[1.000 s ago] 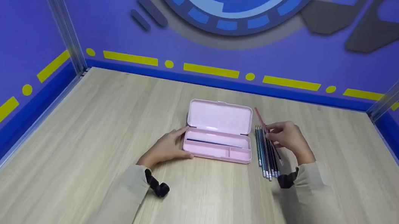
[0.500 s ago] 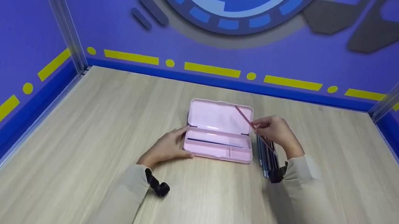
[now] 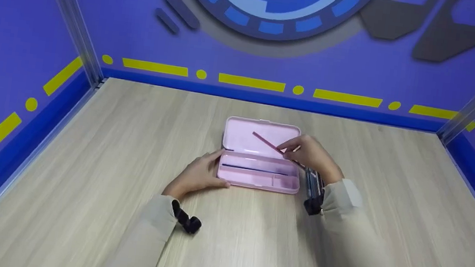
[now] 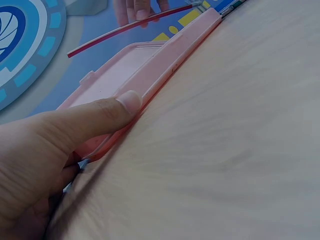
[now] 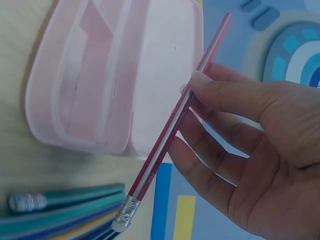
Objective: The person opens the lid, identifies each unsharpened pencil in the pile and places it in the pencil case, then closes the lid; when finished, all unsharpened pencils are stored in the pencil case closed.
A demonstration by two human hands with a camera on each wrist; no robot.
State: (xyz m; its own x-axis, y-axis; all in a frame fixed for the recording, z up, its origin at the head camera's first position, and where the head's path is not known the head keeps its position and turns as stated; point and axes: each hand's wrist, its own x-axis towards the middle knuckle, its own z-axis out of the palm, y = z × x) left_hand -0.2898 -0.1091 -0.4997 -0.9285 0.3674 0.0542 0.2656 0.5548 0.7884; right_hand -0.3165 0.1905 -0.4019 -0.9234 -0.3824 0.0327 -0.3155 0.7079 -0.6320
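Since a second ago the right hand [image 3: 314, 156] has come off the pencil bunch and swung left, so the red pencil [image 3: 269, 143] it lifted now hangs over the open lid of the pink pencil case [image 3: 259, 161] instead of sitting over by the pile. Looks like it's partway to going in the tray, just not lowered yet.

Going left to right: the left hand [image 3: 197, 176] hasn't budged, its fingers laid fairly straight along the case's left end and the thumb pressed on the near edge, steadying it rather than gripping. One dark pencil [image 3: 253, 169] already lies in the long far slot of the tray. Then the red pencil, pinched between thumb and fingertips of the right hand, eraser end toward the pile, tip pointing left and far.

The remaining pencils [image 3: 315, 186] on the table [image 3: 103, 158] to the right of the case are mostly covered by the right wrist and sleeve, so I honestly can't count them. Probably blues and teals, going by the wrist view.
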